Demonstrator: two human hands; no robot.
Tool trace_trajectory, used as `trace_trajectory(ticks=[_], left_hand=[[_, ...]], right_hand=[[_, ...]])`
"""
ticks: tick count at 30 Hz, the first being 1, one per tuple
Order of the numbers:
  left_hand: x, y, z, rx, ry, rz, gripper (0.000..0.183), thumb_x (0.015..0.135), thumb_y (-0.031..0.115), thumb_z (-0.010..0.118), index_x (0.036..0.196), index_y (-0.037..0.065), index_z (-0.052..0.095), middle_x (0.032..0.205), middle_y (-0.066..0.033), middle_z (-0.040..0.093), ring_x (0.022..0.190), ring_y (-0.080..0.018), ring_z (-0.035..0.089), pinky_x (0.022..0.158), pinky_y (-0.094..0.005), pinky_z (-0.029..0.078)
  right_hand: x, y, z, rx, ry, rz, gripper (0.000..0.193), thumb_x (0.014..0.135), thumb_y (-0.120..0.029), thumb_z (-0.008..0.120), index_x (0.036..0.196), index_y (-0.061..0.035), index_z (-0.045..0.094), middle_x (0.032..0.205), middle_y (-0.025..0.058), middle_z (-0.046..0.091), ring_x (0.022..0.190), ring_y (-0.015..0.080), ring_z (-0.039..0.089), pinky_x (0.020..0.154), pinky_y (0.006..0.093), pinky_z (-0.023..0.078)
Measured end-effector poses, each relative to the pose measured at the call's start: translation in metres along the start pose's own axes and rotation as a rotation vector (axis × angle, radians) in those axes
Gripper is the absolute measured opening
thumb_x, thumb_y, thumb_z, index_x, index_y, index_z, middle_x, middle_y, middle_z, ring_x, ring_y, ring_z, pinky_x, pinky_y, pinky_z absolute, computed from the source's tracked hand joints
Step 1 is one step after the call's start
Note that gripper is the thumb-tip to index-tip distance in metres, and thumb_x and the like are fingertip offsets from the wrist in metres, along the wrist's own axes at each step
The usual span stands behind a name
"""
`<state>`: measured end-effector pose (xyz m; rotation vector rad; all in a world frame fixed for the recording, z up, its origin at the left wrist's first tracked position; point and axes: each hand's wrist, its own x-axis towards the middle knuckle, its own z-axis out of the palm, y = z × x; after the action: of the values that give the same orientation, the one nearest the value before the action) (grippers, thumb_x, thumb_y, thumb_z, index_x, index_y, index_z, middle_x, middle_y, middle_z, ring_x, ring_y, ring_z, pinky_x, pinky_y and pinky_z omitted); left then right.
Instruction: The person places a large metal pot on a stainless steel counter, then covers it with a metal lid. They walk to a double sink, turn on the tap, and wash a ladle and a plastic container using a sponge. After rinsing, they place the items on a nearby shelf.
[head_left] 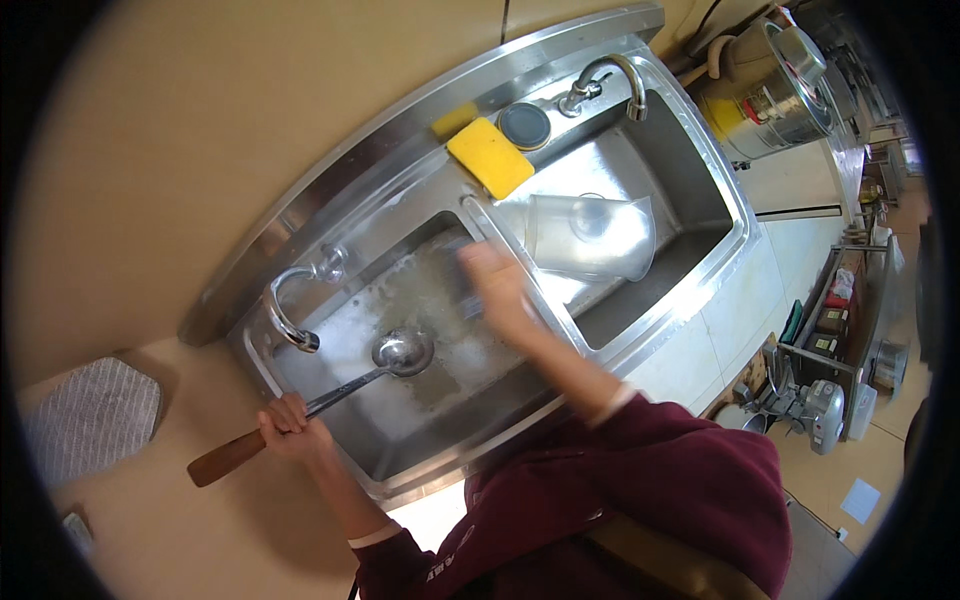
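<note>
My left hand [296, 428] is closed around the shaft of a metal ladle [403, 352], just above its brown wooden handle [228, 459]. The ladle's round bowl is over the left sink basin [375, 455], where wet, cloudy patches show on the bottom. Over the same basin, close to the divider, is my right hand [497, 292]. It is smeared by motion, and its fingers are hard to make out. A greyish, blurred shape shows beside it, too unclear to name.
A clear plastic container [590, 235] lies in the right basin. Behind it sit a yellow sponge [490, 158] and a dark-lidded round jar [524, 126]. Curved taps rise over the left [285, 310] and right [632, 85] basins. A large metal pot [770, 95] stands at the far right.
</note>
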<state>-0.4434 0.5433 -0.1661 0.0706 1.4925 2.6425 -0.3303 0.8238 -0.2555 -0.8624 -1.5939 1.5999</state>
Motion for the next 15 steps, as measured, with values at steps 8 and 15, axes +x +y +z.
trace_trajectory(ticks=[8, 15], left_hand=[[0.028, -0.018, -0.047, 0.047, 0.129, 0.11, 0.035, 0.089, 0.018, 0.048, 0.058, 0.015, 0.031, 0.051, -0.0003, 0.031, 0.051, -0.0112, 0.031, 0.059, -0.0281, 0.032], [0.068, -0.007, -0.079, 0.333, 0.261, -0.001, 0.016, 0.089, 0.02, 0.055, 0.082, 0.006, 0.052, 0.079, -0.0057, 0.055, 0.081, -0.0138, 0.051, 0.074, -0.0306, 0.042]], right_hand=[[0.097, 0.0, -0.273, -0.824, 0.253, 0.459, 0.061, 0.073, -0.041, 0.076, 0.107, 0.0064, 0.058, 0.095, 0.0171, 0.062, 0.088, 0.0279, 0.061, 0.081, 0.0367, 0.048], [0.102, -0.034, -0.267, -0.114, 0.084, 0.446, 0.014, 0.08, -0.014, 0.068, 0.086, -0.0015, 0.064, 0.076, 0.0015, 0.062, 0.064, 0.0104, 0.057, 0.059, 0.0255, 0.046]])
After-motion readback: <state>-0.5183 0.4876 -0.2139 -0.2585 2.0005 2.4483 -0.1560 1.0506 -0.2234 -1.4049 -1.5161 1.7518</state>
